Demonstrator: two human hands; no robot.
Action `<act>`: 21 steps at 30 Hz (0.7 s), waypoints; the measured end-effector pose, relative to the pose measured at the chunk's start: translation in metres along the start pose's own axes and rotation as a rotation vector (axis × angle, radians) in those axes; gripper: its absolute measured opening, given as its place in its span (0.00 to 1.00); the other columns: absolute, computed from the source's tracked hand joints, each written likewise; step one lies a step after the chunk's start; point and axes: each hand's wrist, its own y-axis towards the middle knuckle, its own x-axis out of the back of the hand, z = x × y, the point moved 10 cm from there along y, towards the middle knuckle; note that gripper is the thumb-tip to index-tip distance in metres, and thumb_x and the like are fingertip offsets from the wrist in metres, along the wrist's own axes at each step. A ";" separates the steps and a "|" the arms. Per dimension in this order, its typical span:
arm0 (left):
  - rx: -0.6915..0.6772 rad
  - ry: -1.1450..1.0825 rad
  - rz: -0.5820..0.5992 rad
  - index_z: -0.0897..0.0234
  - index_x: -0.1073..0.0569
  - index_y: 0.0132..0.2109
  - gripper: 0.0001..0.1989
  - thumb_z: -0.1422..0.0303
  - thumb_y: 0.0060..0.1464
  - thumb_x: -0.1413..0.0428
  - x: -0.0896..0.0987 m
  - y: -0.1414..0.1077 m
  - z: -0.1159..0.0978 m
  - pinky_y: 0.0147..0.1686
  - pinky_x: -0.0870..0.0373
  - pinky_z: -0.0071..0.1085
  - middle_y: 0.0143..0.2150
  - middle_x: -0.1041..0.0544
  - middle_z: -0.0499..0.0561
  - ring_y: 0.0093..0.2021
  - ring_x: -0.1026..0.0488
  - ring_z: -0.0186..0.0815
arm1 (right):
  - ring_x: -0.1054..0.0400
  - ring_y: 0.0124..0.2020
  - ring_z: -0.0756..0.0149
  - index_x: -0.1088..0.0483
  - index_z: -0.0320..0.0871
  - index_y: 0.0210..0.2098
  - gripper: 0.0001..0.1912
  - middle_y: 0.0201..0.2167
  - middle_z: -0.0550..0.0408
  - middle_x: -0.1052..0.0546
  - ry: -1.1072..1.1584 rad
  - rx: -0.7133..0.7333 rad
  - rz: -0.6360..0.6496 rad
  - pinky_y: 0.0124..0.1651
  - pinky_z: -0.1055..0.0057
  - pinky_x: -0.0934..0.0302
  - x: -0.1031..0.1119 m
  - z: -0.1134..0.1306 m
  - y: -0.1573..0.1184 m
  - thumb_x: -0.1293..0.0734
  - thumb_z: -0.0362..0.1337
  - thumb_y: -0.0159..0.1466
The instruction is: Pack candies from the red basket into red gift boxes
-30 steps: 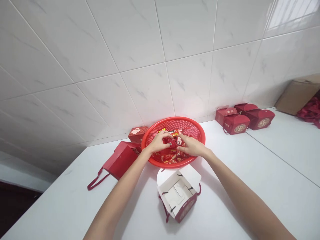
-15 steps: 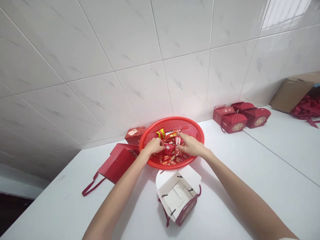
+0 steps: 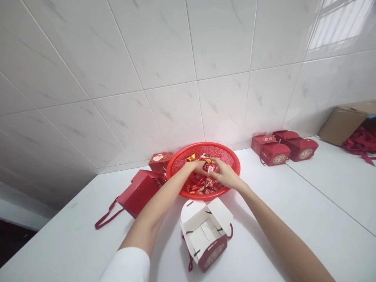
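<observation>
A red perforated plastic basket [image 3: 233, 156] holds a heap of candies in red wrappers [image 3: 210, 183]. My left hand [image 3: 201, 168] reaches into the heap with its fingers bent; what they close on is hidden. Opposite it, my right hand [image 3: 225, 174] curls thumb and fingers about a candy with a white label [image 3: 211, 168], close to my left fingertips. In front of the basket stands an open gift box [image 3: 214, 254], white inside and dark red outside, with cord handles. Its bare floor shows between the raised flaps.
Left of the basket lie a red gift bag [image 3: 142, 194] with a ribbon handle and a patterned red box [image 3: 160, 161]. Several closed red gift boxes [image 3: 275, 154] stand by the tiled wall at right. A cardboard carton [image 3: 342, 124] with dark red ribbons [image 3: 362, 141] sits beyond.
My left hand has moved right and deeper across the candies, towards my right hand. My right fingers have drawn in around the white-labelled candy. The view has tilted slightly up.
</observation>
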 end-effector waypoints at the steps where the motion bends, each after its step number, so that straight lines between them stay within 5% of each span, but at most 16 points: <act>1: 0.002 0.004 0.001 0.66 0.32 0.60 0.37 0.58 0.44 0.35 -0.002 0.005 -0.001 0.49 0.28 0.35 0.60 0.26 0.64 0.54 0.24 0.50 | 0.32 0.58 0.52 0.37 0.45 0.60 0.27 0.57 0.45 0.26 0.011 -0.005 -0.003 0.58 0.56 0.37 -0.001 0.000 0.000 0.33 0.33 0.62; 4: -0.023 0.001 -0.014 0.66 0.37 0.65 0.43 0.60 0.43 0.34 -0.009 0.012 -0.006 0.53 0.30 0.38 0.65 0.31 0.66 0.58 0.28 0.51 | 0.31 0.57 0.52 0.37 0.44 0.60 0.27 0.56 0.45 0.26 0.020 -0.033 -0.008 0.57 0.56 0.36 -0.002 -0.002 0.001 0.33 0.33 0.61; 7: -0.086 -0.027 -0.053 0.64 0.33 0.62 0.38 0.64 0.42 0.34 -0.009 0.012 -0.010 0.55 0.31 0.37 0.64 0.29 0.63 0.59 0.28 0.51 | 0.28 0.53 0.54 0.37 0.43 0.60 0.27 0.55 0.44 0.26 0.022 -0.050 -0.041 0.55 0.57 0.35 0.001 -0.002 0.001 0.34 0.32 0.62; 11: -0.135 -0.110 -0.088 0.62 0.23 0.47 0.20 0.71 0.42 0.37 -0.004 0.006 -0.009 0.46 0.27 0.34 0.46 0.19 0.54 0.47 0.22 0.47 | 0.25 0.39 0.61 0.38 0.42 0.59 0.25 0.54 0.42 0.26 0.077 -0.137 -0.064 0.49 0.59 0.31 0.005 -0.009 0.000 0.35 0.34 0.62; 15: -0.173 -0.260 -0.157 0.62 0.21 0.36 0.08 0.72 0.49 0.44 0.011 -0.004 -0.003 0.37 0.30 0.27 0.32 0.20 0.47 0.37 0.23 0.37 | 0.25 0.39 0.61 0.36 0.44 0.54 0.20 0.54 0.43 0.27 0.201 -0.184 -0.143 0.41 0.63 0.29 0.013 -0.018 -0.001 0.36 0.35 0.62; 21: -0.195 -0.484 -0.312 0.66 0.22 0.37 0.15 0.66 0.56 0.53 0.033 -0.020 0.008 0.32 0.32 0.24 0.31 0.23 0.48 0.30 0.28 0.31 | 0.25 0.43 0.63 0.34 0.45 0.49 0.17 0.54 0.47 0.25 0.224 -0.143 -0.237 0.47 0.62 0.29 0.021 -0.024 0.001 0.37 0.31 0.60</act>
